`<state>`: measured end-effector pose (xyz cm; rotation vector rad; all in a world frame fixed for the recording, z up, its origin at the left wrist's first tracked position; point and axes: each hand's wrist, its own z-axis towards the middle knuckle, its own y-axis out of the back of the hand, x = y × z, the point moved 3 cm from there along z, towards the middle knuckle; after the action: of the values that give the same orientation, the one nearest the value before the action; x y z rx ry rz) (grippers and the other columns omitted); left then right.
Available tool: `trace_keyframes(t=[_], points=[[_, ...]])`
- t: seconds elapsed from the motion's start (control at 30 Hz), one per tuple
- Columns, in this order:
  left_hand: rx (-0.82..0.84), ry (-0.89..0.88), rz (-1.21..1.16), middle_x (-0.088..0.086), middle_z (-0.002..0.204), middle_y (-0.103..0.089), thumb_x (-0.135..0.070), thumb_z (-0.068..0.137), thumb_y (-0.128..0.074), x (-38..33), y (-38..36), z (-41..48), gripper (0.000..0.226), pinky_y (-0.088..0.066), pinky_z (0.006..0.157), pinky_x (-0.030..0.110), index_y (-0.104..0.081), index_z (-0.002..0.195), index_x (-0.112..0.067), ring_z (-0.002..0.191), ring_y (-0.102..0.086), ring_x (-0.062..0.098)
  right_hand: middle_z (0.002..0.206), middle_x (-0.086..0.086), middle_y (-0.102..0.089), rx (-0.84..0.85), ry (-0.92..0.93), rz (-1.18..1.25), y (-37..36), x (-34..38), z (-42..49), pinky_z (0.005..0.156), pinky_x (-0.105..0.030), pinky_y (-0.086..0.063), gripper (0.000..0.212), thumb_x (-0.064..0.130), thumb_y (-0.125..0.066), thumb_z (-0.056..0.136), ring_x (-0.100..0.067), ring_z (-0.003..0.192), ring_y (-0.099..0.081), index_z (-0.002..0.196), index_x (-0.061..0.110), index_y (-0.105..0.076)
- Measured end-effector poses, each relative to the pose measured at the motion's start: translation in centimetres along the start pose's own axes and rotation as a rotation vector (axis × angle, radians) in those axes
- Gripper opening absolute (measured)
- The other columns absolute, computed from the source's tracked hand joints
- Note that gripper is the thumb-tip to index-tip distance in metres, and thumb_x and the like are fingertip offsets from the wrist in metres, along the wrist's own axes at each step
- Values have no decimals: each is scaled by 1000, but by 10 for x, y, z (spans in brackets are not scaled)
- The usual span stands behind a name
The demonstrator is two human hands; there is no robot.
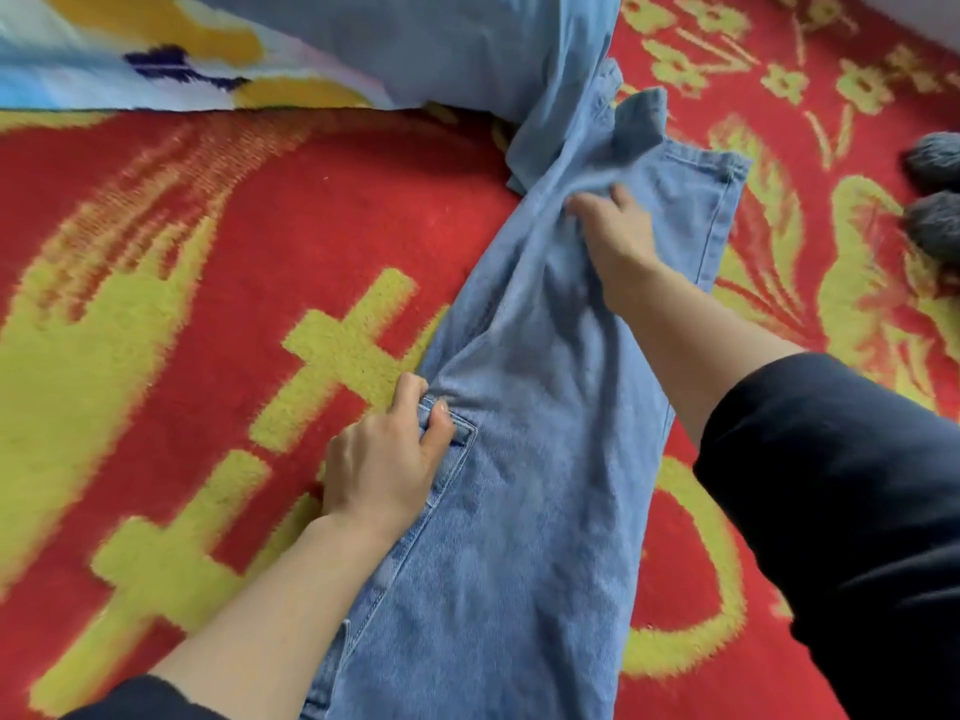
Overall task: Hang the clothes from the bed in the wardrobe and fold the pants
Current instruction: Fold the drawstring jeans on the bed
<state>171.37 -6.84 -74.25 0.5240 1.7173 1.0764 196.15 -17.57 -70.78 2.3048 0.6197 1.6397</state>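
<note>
- Dark sleeves frame the bottom of my head view, one (852, 511) on my right arm and a sliver (130, 701) on my left.
- Between my two forearms lie the jeans (519, 485), light blue denim stretched lengthwise away from me across the red and yellow blanket (182, 304) that covers the bed.
- With my left hand (384, 459) I pinch the left edge of the jeans: thumb on top just beside a back pocket corner, fingers curled around the edge, so this grip is closed on the cloth.
- Beyond that grip the denim narrows and wrinkles toward my other hand.
- With my right hand (618, 236), further out, I clutch a bunched fold of the jeans, fingers buried in the fabric, closed on it.
- Right of that grip, a hemmed leg end (722, 210) lies flat on the blanket.
- Past that grip, a second light blue garment (467, 44) lies piled, touching or overlapping the jeans; I cannot tell where one stops.
- Left of that pile sits a pillow or quilt (156, 49) printed in white, yellow and dark blue.
- Far right of my right-hand grip, two grey fuzzy things (935, 200) rest on the blanket at the frame edge; I cannot tell what they are.
</note>
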Motion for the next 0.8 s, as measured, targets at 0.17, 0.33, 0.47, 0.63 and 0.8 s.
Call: trace_keyframes(t=[0.17, 0.33, 0.47, 0.63, 0.8], points=[[-52, -21, -17, -13, 39, -23, -43, 92, -29, 7, -4, 4, 41, -9, 41, 14, -54, 95, -10, 30, -27, 19, 148, -5, -43, 160, 164, -38, -21, 36, 5, 83, -12, -43, 69, -1, -47, 84, -12, 135, -42, 148, 19, -35], [-63, -30, -5, -11, 41, -28, -47, 91, -25, 11, -10, 3, 47, -23, 40, 22, -54, 103, -12, 36, -39, 23, 117, -1, -57, 5, 167, -419, -15, -20, -33, 99, -34, -40, 50, 16, -45, 86, -20, 108, -51, 135, 19, -47], [-42, 19, -15, -6, 47, -38, -41, 98, -40, 8, -6, 6, 32, -29, 46, 28, -54, 111, -16, 46, -46, 24, 153, -7, -35, 143, 359, -675, -10, -71, -92, 116, -33, -22, 55, 26, -50, 93, -22, 142, -29, 146, 18, -38], [117, 109, -474, 0, 117, -64, -31, 92, -59, 10, -1, -6, 36, -42, 86, 27, -51, 125, -21, 114, -57, 17, 162, -4, -7, 236, 355, -840, -1, -115, -175, 121, -39, -5, 50, 39, -40, 100, -21, 149, -1, 149, 38, -28], [237, 70, -325, 5, 147, -43, -21, 88, -66, 38, 14, -69, 69, -33, 105, 31, -29, 147, -21, 132, -42, 23, 163, 1, 1, 302, 251, -856, -4, -143, -266, 120, -38, 0, 58, 43, -37, 100, -20, 149, 6, 153, 37, -13]])
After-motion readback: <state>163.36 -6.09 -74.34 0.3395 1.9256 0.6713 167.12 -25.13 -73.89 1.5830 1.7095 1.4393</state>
